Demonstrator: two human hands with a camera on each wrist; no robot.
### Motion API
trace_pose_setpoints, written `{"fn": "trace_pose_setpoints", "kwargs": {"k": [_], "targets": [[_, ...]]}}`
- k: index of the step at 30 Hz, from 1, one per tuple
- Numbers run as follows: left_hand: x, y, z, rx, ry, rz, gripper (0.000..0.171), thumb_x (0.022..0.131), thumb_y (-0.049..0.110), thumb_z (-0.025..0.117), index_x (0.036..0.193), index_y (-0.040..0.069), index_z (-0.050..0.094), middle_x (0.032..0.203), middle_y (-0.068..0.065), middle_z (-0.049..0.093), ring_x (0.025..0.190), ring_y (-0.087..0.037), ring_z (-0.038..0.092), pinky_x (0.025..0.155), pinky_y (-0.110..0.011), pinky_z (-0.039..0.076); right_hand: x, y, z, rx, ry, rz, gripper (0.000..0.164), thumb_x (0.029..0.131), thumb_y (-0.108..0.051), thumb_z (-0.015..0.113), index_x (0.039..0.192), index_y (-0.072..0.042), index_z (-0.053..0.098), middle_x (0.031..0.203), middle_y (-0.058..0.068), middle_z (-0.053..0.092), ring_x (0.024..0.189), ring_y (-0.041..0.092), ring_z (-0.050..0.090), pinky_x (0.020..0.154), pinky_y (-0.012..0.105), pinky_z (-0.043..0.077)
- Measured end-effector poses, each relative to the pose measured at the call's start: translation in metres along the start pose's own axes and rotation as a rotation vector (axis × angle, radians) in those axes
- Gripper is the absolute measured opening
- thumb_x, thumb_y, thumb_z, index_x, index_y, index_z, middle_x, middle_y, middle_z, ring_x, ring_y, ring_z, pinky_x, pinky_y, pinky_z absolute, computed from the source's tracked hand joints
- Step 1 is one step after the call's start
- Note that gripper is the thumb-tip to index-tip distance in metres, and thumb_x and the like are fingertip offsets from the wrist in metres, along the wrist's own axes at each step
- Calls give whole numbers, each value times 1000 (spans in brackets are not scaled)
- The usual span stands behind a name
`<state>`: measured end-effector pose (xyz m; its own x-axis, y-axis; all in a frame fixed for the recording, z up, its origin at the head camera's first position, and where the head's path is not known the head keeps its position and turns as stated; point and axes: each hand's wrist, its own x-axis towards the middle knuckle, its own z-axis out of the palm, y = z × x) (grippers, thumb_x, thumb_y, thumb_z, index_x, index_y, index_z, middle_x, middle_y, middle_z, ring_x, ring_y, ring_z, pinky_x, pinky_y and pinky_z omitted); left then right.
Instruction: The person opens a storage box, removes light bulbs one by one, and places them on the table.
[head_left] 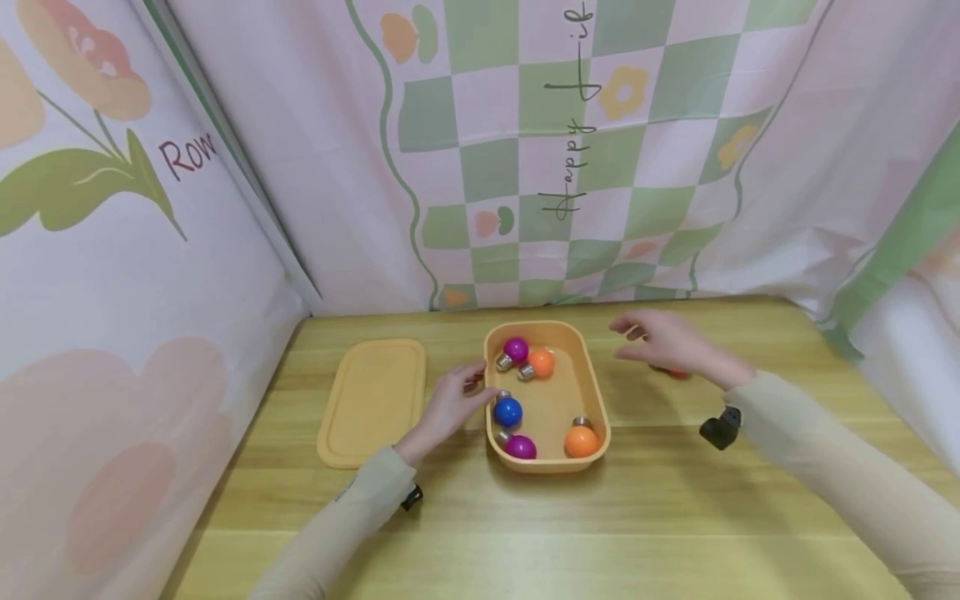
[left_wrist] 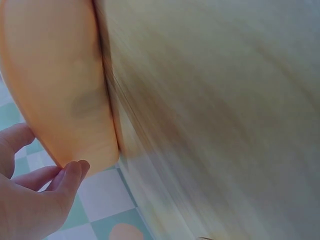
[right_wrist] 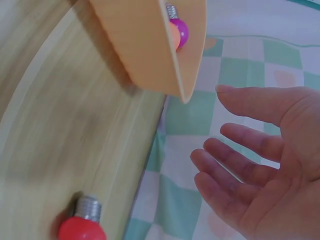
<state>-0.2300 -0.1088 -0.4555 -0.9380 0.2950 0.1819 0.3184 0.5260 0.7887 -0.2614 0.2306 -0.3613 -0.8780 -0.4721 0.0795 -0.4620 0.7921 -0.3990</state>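
An orange-yellow plastic box (head_left: 591, 392) stands on the table, holding several coloured light bulbs. My left hand (head_left: 453, 404) grips the box's left rim, fingertips on the outer wall in the left wrist view. Inside the box lie a blue bulb (head_left: 508, 412), a purple bulb (head_left: 516, 349) beside an orange bulb (head_left: 542, 363), and another purple bulb (head_left: 521, 447) and orange bulb (head_left: 581, 442) nearer me. Right of the box, my right hand (head_left: 663, 342) hovers with its fingers relaxed, holding nothing. A red bulb (right_wrist: 82, 229) lies on the table below it, mostly hidden in the head view.
To the left, the box's matching flat lid (head_left: 375, 404) lies on the wooden table (head_left: 510, 533). A checked curtain (head_left: 555, 167) hangs along the table's back edge, with a flowered cloth (head_left: 150, 292) at the left side.
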Motion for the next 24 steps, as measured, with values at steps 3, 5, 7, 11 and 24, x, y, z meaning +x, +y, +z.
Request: {"fn": "trace_pose_setpoints", "kwargs": {"k": [3,5,7,11,24], "targets": [[1,-1,0,6,3,7,54,91,20,72,136,-5,54,129,-23,63,114,-33,66,98,-35,59,5,-4,2,25,3,-33,41,90,-21,73,120,5,64,121,26,67,104,39,68,92,53,58],[1,-1,0,7,4,4,53,91,20,72,136,-4,55,129,-23,64,114,-32,66,98,-35,59,8,-7,3,41,8,-57,41,88,-19,73,120,5,64,120,27,67,102,39,68,91,53,58],[2,-1,1,8,4,3,53,91,20,72,136,-4,55,129,-23,64,114,-32,66,98,-35,59,12,-10,6,44,24,-88,39,86,-16,74,117,6,65,117,27,68,99,38,68,87,51,60],[2,-1,1,8,8,5,53,91,20,72,135,-4,55,129,-23,64,114,-33,66,98,-36,59,21,-16,9,59,21,-113,37,85,-13,75,114,8,65,114,28,68,97,39,69,85,49,61],[1,0,-1,7,-6,8,54,91,20,72,135,-6,55,128,-24,63,113,-34,66,98,-37,59,43,-34,20,80,-46,-103,39,86,-13,74,118,7,63,117,27,67,102,41,68,92,52,60]]}}
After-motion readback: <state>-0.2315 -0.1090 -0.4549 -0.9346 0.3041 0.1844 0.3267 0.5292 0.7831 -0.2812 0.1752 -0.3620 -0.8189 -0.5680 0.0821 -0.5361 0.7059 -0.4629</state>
